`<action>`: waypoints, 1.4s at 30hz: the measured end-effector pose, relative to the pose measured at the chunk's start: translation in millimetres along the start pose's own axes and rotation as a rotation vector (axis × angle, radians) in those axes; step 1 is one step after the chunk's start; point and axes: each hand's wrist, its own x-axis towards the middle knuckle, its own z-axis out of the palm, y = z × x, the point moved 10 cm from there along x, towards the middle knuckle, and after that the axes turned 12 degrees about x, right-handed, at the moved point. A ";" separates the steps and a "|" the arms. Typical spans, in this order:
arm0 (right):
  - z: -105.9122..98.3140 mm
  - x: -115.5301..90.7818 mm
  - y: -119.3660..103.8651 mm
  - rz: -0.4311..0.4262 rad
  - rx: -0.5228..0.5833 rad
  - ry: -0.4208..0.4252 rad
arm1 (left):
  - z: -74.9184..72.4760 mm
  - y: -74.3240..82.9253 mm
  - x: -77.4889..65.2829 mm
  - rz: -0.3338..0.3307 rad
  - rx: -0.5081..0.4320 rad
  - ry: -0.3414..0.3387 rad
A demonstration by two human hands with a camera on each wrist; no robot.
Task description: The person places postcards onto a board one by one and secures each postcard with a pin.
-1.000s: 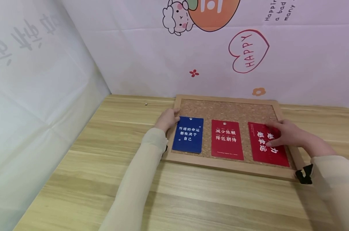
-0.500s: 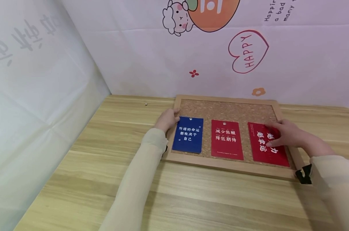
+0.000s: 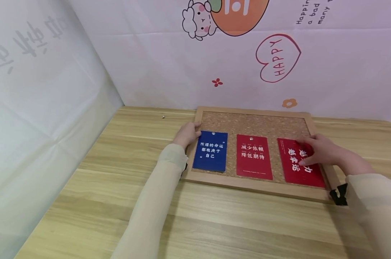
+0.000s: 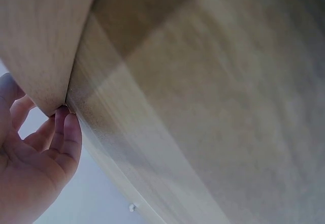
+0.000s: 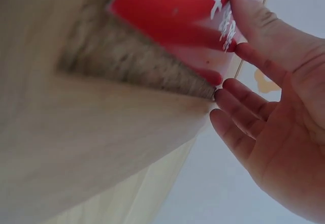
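Observation:
A wood-framed cork board (image 3: 257, 124) lies on the table, bearing three cards. My left hand (image 3: 186, 134) grips its left frame edge; in the left wrist view, the fingers (image 4: 72, 132) curl against that edge. Beside this hand is a blue card (image 3: 210, 164) with a silver pushpin (image 3: 213, 133) near its top. The middle red card (image 3: 254, 165) also has a silver pushpin (image 3: 251, 138). At the right, my right hand (image 3: 326, 151) holds another red card (image 3: 295, 177), printed sideways, between thumb and fingers. Its thumb (image 5: 254, 10) lies over the card, with other fingertips at the board's frame.
One small silver pin (image 3: 163, 117) lies on the wooden table (image 3: 124, 172), left of the board. A printed white cloth (image 3: 156, 68) hangs behind the table, and a pale cloth (image 3: 53, 108) covers the left side.
The right red card has shifted very slightly under my right hand, its top edge a little lower in view. My left hand stays at the frame.

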 end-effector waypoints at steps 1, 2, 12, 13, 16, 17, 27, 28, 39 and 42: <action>0.2 0.3 -0.4 0.004 0.005 -0.004 | 0.0 -0.3 -0.2 -0.001 -0.004 -0.001; 0.3 0.6 -0.7 0.007 0.008 -0.007 | -0.2 -0.7 -0.4 -0.002 -0.006 -0.001; 1.1 0.8 2.6 0.017 0.040 -0.029 | 0.7 -2.7 1.5 0.003 -0.038 -0.009; 1.1 0.9 3.1 0.016 0.042 -0.029 | 1.1 -3.0 2.1 0.005 -0.042 -0.011; 0.8 1.2 4.8 0.017 0.048 -0.027 | 2.0 -3.4 3.0 0.009 -0.052 -0.015; 0.6 1.3 5.1 0.017 0.051 -0.026 | 2.0 -3.4 3.1 0.011 -0.055 -0.017; 0.0 2.0 3.4 0.017 0.066 -0.018 | 4.0 -7.3 9.4 0.032 -0.076 -0.023; -0.2 2.0 3.7 0.017 0.068 -0.019 | 4.1 -7.3 10.0 0.037 -0.070 -0.024; 1.5 1.2 6.9 0.056 0.115 -0.038 | 8.0 -12.0 21.2 0.042 -0.056 -0.081; 1.4 1.7 6.4 0.068 0.112 -0.039 | 4.9 -10.0 14.5 0.033 -0.122 -0.102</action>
